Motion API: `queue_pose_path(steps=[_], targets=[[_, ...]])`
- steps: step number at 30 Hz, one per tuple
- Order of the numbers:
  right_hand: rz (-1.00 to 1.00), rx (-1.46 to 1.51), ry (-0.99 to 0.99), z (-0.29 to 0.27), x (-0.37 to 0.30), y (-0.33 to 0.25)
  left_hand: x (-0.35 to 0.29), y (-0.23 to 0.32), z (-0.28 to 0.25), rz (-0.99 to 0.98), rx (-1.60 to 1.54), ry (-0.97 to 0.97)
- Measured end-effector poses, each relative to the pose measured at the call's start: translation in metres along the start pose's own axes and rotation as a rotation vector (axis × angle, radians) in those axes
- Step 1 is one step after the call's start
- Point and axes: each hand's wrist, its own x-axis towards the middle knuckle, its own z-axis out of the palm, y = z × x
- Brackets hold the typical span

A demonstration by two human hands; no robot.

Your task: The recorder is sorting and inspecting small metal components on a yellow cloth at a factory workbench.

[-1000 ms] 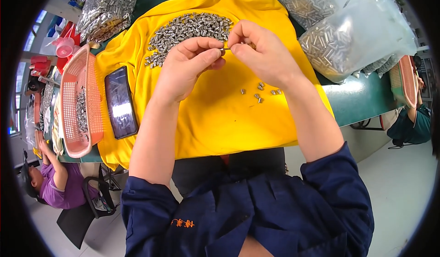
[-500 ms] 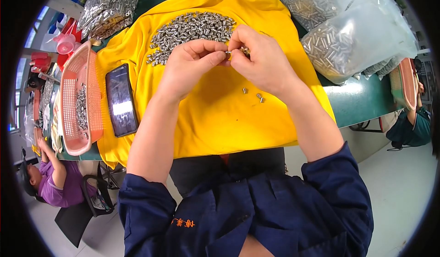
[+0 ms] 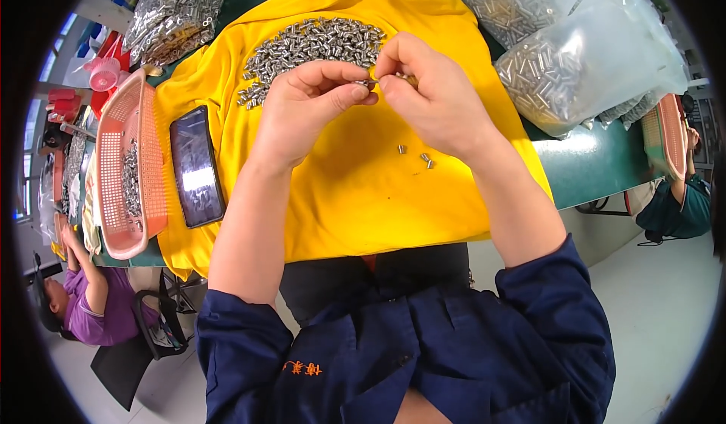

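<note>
Pinching a tiny metal part (image 3: 368, 83) between left hand (image 3: 308, 105) and right hand (image 3: 429, 95), fingertips mostly hide it so shape's hard to tell | heap of metal pins (image 3: 314, 46) just behind on yellow cloth (image 3: 355, 189) | few loose pins (image 3: 418, 156) under right wrist | phone (image 3: 197, 165) left, pink basket (image 3: 125, 170) beyond | clear bags (image 3: 575, 53) right, cut off on green tabletop (image 3: 590, 163)

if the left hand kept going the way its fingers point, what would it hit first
Most likely the right hand: the left hand points right and slightly up, its fingertips already meeting the right's around a small metal piece. The heap of metal parts lies just beyond; depth is unclear.
</note>
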Motion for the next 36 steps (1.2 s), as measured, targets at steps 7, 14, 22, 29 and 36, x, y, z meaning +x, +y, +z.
queue_pose_path(steps=[7,14,22,29,36], targets=[[0.019,-0.026,-0.02,-0.003,-0.001,-0.004,0.001,0.001,0.003,0.012,0.085,0.021],[-0.03,-0.138,-0.027,0.001,-0.003,-0.003,0.0,0.001,0.005,0.011,0.13,0.042],[0.039,-0.22,-0.047,0.004,-0.004,-0.006,-0.001,-0.001,0.009,0.051,0.326,0.106],[0.06,-0.18,0.005,-0.002,-0.001,0.001,0.007,0.0,-0.008,0.034,0.455,0.204],[0.102,0.015,0.005,-0.002,0.001,0.002,0.002,-0.002,0.007,0.038,0.214,0.107]])
